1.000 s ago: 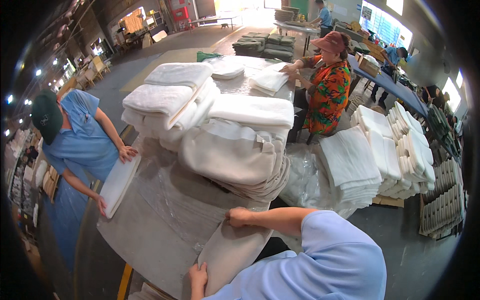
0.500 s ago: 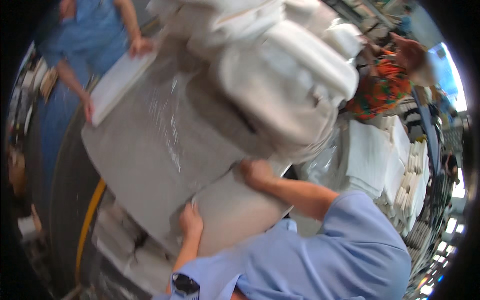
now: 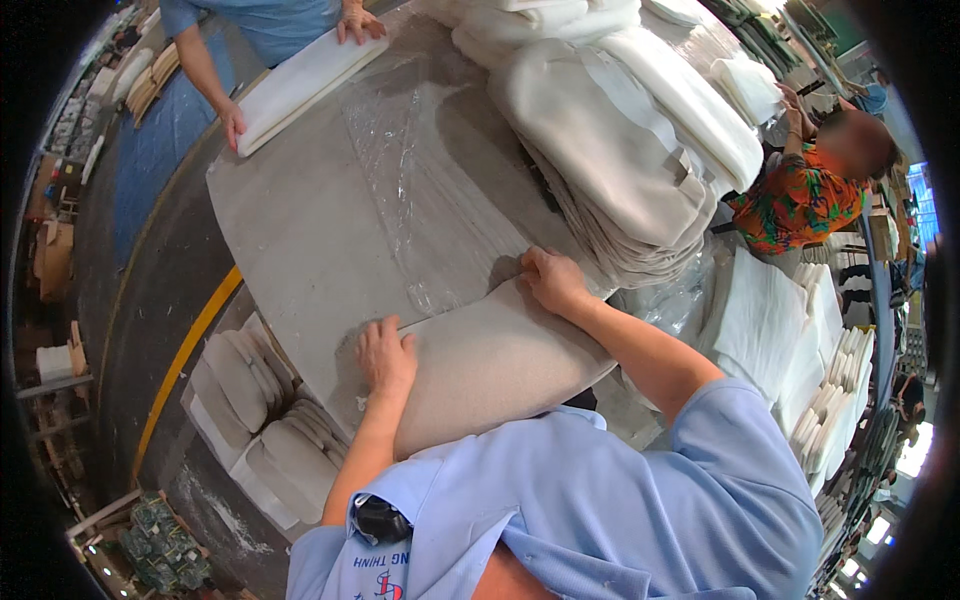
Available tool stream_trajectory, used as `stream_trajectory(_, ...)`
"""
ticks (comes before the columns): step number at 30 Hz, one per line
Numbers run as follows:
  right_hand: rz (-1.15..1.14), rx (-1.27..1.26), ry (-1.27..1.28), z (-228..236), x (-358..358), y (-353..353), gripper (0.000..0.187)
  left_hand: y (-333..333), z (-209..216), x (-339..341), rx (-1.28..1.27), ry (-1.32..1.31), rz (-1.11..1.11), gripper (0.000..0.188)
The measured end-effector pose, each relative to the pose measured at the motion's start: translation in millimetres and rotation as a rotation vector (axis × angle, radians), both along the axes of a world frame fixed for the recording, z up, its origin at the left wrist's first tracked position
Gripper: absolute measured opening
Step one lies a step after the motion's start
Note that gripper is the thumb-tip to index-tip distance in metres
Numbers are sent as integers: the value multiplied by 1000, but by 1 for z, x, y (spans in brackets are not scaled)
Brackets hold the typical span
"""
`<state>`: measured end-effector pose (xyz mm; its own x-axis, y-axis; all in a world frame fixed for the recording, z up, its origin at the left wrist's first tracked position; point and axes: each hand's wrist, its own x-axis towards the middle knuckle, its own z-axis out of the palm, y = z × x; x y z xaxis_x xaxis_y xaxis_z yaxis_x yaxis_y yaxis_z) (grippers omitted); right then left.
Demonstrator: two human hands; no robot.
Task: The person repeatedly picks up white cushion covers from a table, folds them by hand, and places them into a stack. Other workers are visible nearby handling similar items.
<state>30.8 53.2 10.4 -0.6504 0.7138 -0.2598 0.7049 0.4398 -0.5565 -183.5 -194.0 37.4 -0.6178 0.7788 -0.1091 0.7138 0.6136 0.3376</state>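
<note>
A beige felt-like sheet (image 3: pixel 500 370) lies across the near part of a grey table (image 3: pixel 280 225), its near side against my body. My left hand (image 3: pixel 387 355) rests at its far left corner, fingers apart and touching the tabletop. At the far right corner my right hand (image 3: pixel 552 280) is closed over the edge, fingers curled and thumb tucked in. Beyond it, clear plastic film (image 3: pixel 400 210) covers the tabletop in wrinkles. A tall pile of beige and white folded sheets (image 3: pixel 610 150) stands just past my right hand.
Across the table a co-worker's hands (image 3: pixel 358 22) hold a folded white pad (image 3: pixel 305 85). Another person in an orange patterned shirt (image 3: pixel 810 195) stands at the right. White folded sheets (image 3: pixel 765 310) are stacked right; beige pads (image 3: pixel 285 430) sit lower left. A yellow line (image 3: pixel 190 350) marks the floor.
My view has shifted, so the scene sits further right and higher. My left fingers have spread from a pinch on the sheet's corner. My right hand stays on its edge.
</note>
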Motion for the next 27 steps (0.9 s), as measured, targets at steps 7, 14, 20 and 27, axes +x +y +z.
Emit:
stream_trajectory(7,524,-485,-100,77,43,-15,50,-26,49,32,-129,-719,-355,57)
stream_trajectory(14,653,-224,-177,72,62,-48,66,-21,41,54,-296,-603,-446,67)
stream_trajectory(20,655,-261,-227,62,53,-40,72,-6,37,55,-350,-568,-383,71)
stream_trajectory(27,655,-316,-274,61,41,-31,78,4,29,54,-308,-528,-359,69)
